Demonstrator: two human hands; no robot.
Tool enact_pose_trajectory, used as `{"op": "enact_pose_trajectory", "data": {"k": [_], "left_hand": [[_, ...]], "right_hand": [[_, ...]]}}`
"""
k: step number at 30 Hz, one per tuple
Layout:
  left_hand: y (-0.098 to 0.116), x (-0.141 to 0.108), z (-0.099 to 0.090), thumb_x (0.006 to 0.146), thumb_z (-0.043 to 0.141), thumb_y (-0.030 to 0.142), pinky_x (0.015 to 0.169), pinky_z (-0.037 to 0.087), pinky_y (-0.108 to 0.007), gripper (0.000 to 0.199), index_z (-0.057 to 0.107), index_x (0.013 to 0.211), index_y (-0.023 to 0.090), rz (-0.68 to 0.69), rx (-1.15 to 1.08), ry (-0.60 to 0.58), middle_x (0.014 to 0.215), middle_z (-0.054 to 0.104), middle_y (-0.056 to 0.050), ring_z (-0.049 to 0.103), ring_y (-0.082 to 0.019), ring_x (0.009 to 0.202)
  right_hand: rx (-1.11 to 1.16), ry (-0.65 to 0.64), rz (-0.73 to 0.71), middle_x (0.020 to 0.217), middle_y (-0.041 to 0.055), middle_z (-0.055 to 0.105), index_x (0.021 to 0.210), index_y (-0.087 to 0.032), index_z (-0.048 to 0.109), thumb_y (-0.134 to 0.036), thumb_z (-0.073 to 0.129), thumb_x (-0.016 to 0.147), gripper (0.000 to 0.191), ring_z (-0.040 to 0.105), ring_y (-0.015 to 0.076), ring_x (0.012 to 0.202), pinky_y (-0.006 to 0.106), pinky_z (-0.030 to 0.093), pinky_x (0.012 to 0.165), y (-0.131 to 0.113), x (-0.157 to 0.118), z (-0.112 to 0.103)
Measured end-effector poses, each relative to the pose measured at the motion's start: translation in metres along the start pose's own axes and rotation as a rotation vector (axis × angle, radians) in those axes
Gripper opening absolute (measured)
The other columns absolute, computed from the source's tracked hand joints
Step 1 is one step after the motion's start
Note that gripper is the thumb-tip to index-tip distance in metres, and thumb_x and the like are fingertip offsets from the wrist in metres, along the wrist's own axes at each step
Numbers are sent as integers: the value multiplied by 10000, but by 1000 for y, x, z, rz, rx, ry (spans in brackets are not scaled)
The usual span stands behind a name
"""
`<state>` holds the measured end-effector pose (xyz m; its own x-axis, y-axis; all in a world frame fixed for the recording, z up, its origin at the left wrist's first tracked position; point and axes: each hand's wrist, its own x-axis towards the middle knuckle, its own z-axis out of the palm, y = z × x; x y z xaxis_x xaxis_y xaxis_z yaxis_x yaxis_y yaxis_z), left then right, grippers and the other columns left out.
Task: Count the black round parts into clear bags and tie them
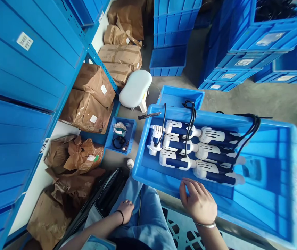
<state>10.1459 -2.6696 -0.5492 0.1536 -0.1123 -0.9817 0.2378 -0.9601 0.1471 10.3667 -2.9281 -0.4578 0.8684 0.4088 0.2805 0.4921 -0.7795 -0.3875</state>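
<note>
A long blue bin (263, 208) fills the centre right, holding several white and dark-blue handheld devices (176, 159) laid in rows. Their black cables (191, 118) hang over its far rim. My right hand (199, 203), a silver bangle at the wrist, is curled palm down over the near rim, its fingertips hidden. Down on the jeans, my left hand (126, 210) is curled closed, with a dark band at the wrist and a ring. Nothing shows in it.
A white stool (135, 88) stands beyond the bin, with a small blue tray (109, 139) of odds and ends to the left. Brown wrapped parcels (91, 107) line the left shelf. Stacked blue crates (244, 62) rise at the back right. A pale-green perforated surface (182, 222) lies below my right hand.
</note>
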Motion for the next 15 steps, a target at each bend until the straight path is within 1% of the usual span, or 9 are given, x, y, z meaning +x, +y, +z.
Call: {"op": "enact_pose_trajectory", "data": {"k": [7, 15], "left_hand": [[-15, -2, -3, 909, 588, 357, 1021, 398, -478, 299, 595, 1125, 150, 19, -39, -12, 1250, 560, -94, 507, -256, 1181], [-38, -1, -8, 898, 605, 355, 1039, 383, -492, 292, 603, 1109, 153, 35, -90, -17, 1256, 563, -95, 494, -266, 1208]], "right_hand": [[-43, -39, -42, 740, 55, 712, 747, -138, 660, -209, 508, 936, 253, 626, 144, 669, 250, 466, 621, -1, 7, 1], [-75, -106, -79, 750, 59, 721, 724, -150, 669, -226, 502, 934, 279, 662, 152, 671, 250, 503, 602, -5, 14, 7]]}}
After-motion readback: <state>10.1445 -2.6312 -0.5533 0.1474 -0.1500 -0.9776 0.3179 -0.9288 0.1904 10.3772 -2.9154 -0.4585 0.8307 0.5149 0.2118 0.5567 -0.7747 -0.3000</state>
